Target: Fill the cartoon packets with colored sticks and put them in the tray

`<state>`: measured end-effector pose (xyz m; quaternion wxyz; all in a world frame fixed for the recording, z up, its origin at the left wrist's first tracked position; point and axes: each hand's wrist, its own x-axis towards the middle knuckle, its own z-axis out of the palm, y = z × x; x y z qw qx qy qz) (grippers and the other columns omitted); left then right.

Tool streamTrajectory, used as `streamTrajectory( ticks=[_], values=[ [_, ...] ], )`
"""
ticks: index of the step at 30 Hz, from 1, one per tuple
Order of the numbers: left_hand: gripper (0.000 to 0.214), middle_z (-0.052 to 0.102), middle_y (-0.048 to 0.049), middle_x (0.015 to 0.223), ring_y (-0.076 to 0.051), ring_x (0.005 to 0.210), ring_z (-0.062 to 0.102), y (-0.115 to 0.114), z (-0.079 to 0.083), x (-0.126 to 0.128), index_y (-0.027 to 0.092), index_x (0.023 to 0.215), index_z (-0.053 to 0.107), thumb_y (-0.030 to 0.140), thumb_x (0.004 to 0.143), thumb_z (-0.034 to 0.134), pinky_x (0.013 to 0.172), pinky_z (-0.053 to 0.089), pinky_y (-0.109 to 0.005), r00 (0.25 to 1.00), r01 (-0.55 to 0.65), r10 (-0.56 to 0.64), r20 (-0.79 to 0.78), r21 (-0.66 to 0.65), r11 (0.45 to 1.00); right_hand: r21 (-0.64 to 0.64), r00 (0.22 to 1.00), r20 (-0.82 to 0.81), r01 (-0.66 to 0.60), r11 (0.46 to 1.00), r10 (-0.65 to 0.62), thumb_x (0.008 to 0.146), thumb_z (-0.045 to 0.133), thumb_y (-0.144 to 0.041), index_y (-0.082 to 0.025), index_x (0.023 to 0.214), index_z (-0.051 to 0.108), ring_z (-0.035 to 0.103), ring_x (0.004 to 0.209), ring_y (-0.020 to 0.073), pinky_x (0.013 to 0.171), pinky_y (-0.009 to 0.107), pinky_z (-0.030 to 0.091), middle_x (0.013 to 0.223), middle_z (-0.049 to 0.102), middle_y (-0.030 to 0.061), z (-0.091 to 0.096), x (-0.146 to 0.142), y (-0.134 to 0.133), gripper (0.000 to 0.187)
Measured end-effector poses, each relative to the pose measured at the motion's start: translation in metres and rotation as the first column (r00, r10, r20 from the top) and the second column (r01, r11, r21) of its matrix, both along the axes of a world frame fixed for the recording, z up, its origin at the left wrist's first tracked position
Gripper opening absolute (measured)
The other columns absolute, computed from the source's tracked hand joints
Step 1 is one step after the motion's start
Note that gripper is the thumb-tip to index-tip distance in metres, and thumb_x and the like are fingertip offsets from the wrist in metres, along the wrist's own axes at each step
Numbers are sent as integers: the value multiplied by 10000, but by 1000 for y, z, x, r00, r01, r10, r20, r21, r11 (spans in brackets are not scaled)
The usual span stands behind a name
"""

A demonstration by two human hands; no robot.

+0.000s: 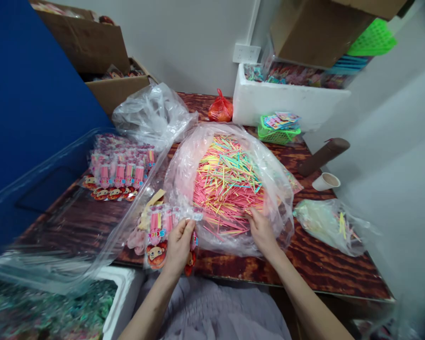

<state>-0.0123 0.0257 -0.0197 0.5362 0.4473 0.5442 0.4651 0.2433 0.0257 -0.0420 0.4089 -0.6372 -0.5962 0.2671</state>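
While the left hand [180, 238] pinches some packets [157, 236] beside the open bag [180, 165] and the right hand [264, 232] curls at the sticks [226, 179] inside, gripping any or not I can't tell, a tug on the bag's slack plastic could spill sticks across the tabletop [326, 267].

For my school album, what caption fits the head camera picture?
Left hand holding clear printed packets, right hand at colourful thin sticks in an open plastic bag.
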Motion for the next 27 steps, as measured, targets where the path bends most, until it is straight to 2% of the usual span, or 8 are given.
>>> streamTrajectory(
  ticks=[3, 6, 9, 12, 16, 19, 27],
  values=[
    [347, 438, 52, 596, -100, 565, 405, -2, 0, 1, 179, 663, 525, 448, 881, 554, 542, 331, -204, 998, 40, -39, -55, 22, 999, -15, 979, -203, 21, 1000, -24, 925, 481, -324, -216, 932, 626, 639, 904, 238, 857, 368, 468, 947, 699, 74, 7, -12, -10, 181],
    [223, 534, 35, 673, -112, 638, 485, -2, -3, 2, 172, 782, 608, 389, 837, 615, 603, 383, -208, 998, 60, -59, -30, 13, 998, -70, 930, -366, -4, 998, -22, 933, 505, -339, -223, 956, 623, 646, 914, 223, 864, 348, 471, 967, 707, 60, 0, -30, -25, 167],
    [195, 562, 33, 684, -112, 636, 501, -2, -5, 3, 168, 815, 626, 357, 784, 665, 600, 394, -207, 1000, 8, -8, 6, -8, 1000, -102, 934, -357, -25, 994, -13, 934, 509, -341, -228, 998, 626, 645, 868, 217, 822, 331, 471, 941, 706, 48, -16, -43, -37, 175],
    [224, 549, 33, 648, -108, 611, 485, -3, -6, 1, 164, 749, 621, 378, 811, 638, 585, 385, -205, 1000, -12, 12, -16, -8, 1000, -98, 939, -343, -50, 994, 13, 939, 499, -337, -230, 1051, 632, 636, 855, 212, 812, 321, 465, 932, 697, 42, -24, -46, -40, 204],
    [260, 575, 21, 682, -116, 655, 506, -4, -6, -2, 164, 782, 648, 403, 861, 584, 623, 397, -209, 998, -14, 14, -57, 6, 1000, -88, 930, -367, -57, 994, 21, 921, 529, -331, -220, 921, 651, 624, 819, 201, 762, 295, 462, 860, 669, 28, -20, -43, -38, 165],
    [266, 605, 14, 708, -125, 680, 532, -6, -5, -1, 168, 822, 674, 411, 867, 575, 639, 413, -212, 996, 35, -35, -79, 7, 999, -75, 934, -355, -60, 995, 30, 917, 539, -320, -216, 862, 649, 605, 789, 191, 732, 279, 449, 815, 649, 19, -17, -43, -38, 161],
    [232, 647, 0, 744, -144, 715, 578, -7, -4, 5, 175, 824, 694, 371, 862, 574, 666, 447, -223, 984, 103, -91, -151, 72, 992, -85, 939, -343, -64, 994, 31, 931, 521, -320, -223, 975, 622, 631, 867, 201, 803, 297, 457, 937, 670, 37, -25, -43, -42, 147]
  ],
)
